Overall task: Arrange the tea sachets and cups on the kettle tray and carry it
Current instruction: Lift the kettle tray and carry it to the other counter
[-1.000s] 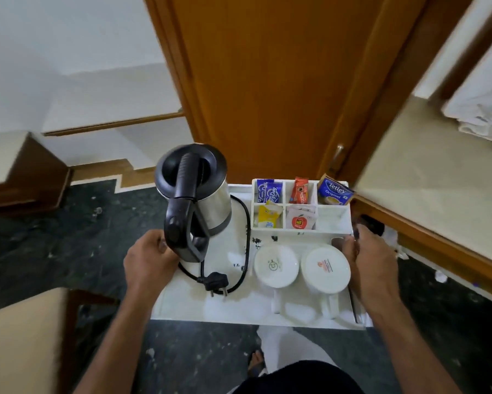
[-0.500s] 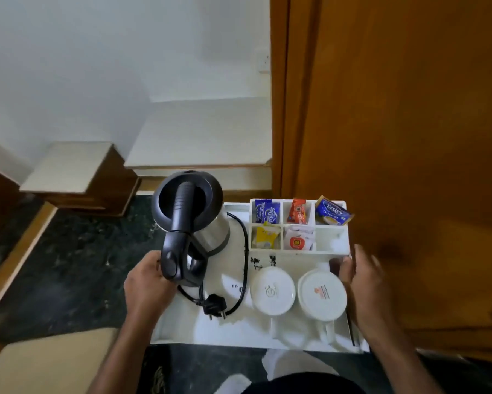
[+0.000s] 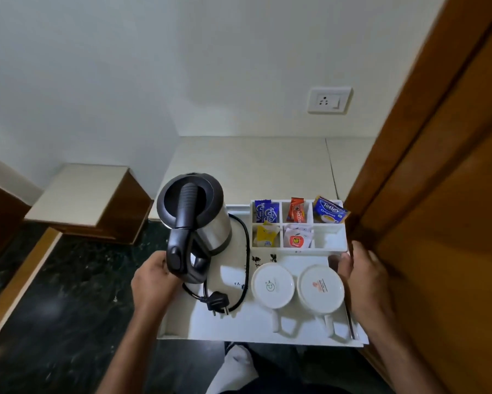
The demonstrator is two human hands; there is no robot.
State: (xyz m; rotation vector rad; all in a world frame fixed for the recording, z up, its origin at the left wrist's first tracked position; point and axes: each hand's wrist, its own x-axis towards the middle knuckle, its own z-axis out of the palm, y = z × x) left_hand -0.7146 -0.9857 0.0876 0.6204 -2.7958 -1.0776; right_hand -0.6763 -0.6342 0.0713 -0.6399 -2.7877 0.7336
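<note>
I hold a white kettle tray (image 3: 182, 327) in the air, level. My left hand (image 3: 153, 282) grips its left edge and my right hand (image 3: 364, 277) grips its right edge. A steel kettle (image 3: 199, 220) with a black handle stands at the tray's back left, its cord and plug (image 3: 219, 304) coiled in front. Two white cups (image 3: 273, 285) (image 3: 321, 288) sit upside down at the front right. Behind them a divided box (image 3: 331, 241) holds tea and coffee sachets (image 3: 297, 213), with a blue Tetley sachet (image 3: 330, 210) leaning out at the back right.
A pale counter (image 3: 256, 163) lies just beyond the tray, under a wall socket (image 3: 329, 100). A wooden door frame (image 3: 426, 155) stands close on the right. A low wooden-sided stand (image 3: 88, 194) sits left, on dark marbled floor (image 3: 57, 302).
The view has swung left from the wooden door to the wall corner, and the counter and socket have come into view ahead. Both hands keep the same grip on the tray.
</note>
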